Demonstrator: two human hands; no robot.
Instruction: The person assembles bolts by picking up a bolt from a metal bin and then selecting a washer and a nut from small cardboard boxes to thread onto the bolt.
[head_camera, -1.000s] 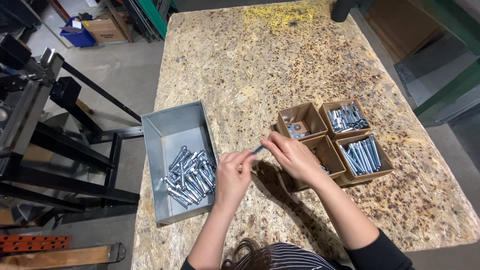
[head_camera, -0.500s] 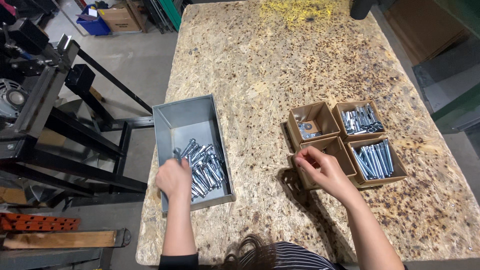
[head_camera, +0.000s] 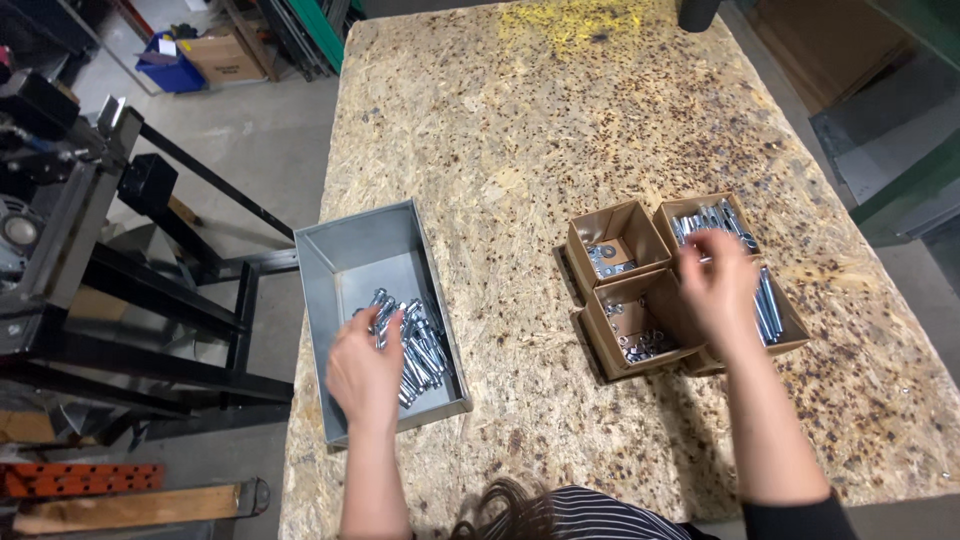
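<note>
At the lower left of the frame, the left hand (head_camera: 366, 372) lay inside the grey metal bin (head_camera: 352, 258), resting on the heap of silver bolts (head_camera: 412, 345). Its fingers were curled down into the heap, but I could not tell whether they had already closed on a bolt, because the back of the hand covered the fingertips. The bolts lay directly under and just to the right of this hand, most of them with their long axis running from the lower right to the upper left of the bin, so nearly in line with the forearm.

Toward the right of the frame, the right hand (head_camera: 716, 283) hovered over the four small cardboard boxes (head_camera: 630, 222) that stood touching each other on the chipboard bench (head_camera: 560, 120). The fingers were spread loosely and pointed to the upper part of the frame, over the box with the long bolts (head_camera: 768, 305); whether something small was held under them was hidden. These long bolts lay with their axis from the upper left to the lower right, just beside this hand on its right. The two hands were well apart, each one the nearer to its own container: the left to the bin, the right to the boxes.
</note>
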